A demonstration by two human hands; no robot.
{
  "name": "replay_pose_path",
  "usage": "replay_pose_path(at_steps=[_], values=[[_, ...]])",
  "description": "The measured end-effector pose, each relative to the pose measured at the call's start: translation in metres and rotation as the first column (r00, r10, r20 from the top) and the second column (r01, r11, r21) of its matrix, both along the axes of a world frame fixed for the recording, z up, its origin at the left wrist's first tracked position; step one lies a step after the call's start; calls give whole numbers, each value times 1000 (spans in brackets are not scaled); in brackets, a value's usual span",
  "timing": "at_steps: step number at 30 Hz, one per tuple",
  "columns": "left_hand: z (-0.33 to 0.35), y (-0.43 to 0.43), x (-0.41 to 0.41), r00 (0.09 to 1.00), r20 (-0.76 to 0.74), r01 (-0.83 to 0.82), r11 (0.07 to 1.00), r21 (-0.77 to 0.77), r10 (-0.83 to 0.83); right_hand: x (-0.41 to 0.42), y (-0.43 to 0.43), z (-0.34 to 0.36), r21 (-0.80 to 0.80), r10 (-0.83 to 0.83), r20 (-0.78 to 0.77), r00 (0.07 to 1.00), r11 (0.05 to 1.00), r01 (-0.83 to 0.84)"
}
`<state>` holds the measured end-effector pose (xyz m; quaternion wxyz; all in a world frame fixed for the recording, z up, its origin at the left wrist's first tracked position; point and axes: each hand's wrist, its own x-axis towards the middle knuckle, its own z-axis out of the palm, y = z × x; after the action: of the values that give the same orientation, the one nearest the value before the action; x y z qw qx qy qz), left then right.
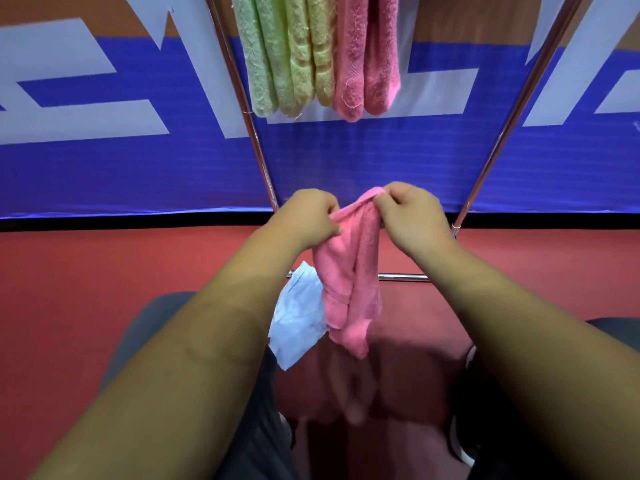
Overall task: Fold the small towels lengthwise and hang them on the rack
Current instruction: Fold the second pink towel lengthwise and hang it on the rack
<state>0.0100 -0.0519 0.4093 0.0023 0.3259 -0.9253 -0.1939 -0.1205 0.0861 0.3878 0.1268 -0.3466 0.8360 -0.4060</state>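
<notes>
The metal rack (262, 161) rises beyond and above the grip, its two slanted legs flanking the hands and a low crossbar (401, 277) passing just under them. Up there hang six towel lengths: four green hanging towels (284, 64) and two pink hanging towels (367, 64); I cannot tell whether each length is its own towel. One pink towel (349, 271) drops from the grip, its long axis running straight down toward the person, loosely doubled lengthwise. One pale blue-white cloth (298, 317) lies below and left of it. The left hand (308, 216) and right hand (412, 216) each pinch the top edge, close together, about equally near the rack; hanging likely means lifting up and forward.
</notes>
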Motion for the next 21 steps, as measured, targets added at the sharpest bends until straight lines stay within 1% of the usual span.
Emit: replay_pose_path(at_steps=[1, 2, 3, 4, 7, 8, 10, 12, 15, 17, 20, 21], values=[[-2, -5, 2, 999, 53, -8, 1000, -19, 9, -2, 0, 3, -40, -41, 22, 999, 998, 42], [-3, -8, 3, 997, 74, -22, 999, -23, 23, -3, -1, 5, -60, -69, 53, 996, 996, 72], [-4, -12, 3, 997, 65, -36, 999, -9, 36, -5, -2, 4, -56, -80, 82, 993, 995, 85], [-4, -14, 2, 999, 30, -39, 999, 23, 38, -6, -2, 1, -29, -76, 106, 991, 996, 80], [1, -12, -3, 985, -171, 28, 982, 188, 5, -3, -1, -8, 94, -35, 126, 991, 995, 24], [4, -8, -5, 976, -215, 59, 974, 220, -11, -2, 0, -10, 96, -13, 147, 989, 995, -2], [5, -2, -8, 968, -248, 93, 972, 218, -37, 0, 0, -12, 73, 50, 208, 977, 995, -67], [4, 0, -11, 966, -257, 86, 972, 218, -28, 2, -1, -12, 40, 111, 245, 963, 991, -125], [2, -5, -13, 967, -255, 46, 973, 224, 13, 0, -3, -10, 42, 126, 197, 972, 990, -136], [4, -10, -12, 971, -234, 10, 976, 216, 42, -2, -3, -9, 44, 74, 163, 984, 996, -82], [5, -21, -9, 984, -128, -101, 983, 155, 121, -8, -3, -8, 22, -21, 141, 990, 1000, 18], [4, -24, -8, 981, -107, -144, 974, 174, 164, -9, -3, -7, 19, -53, 146, 988, 999, 50]])
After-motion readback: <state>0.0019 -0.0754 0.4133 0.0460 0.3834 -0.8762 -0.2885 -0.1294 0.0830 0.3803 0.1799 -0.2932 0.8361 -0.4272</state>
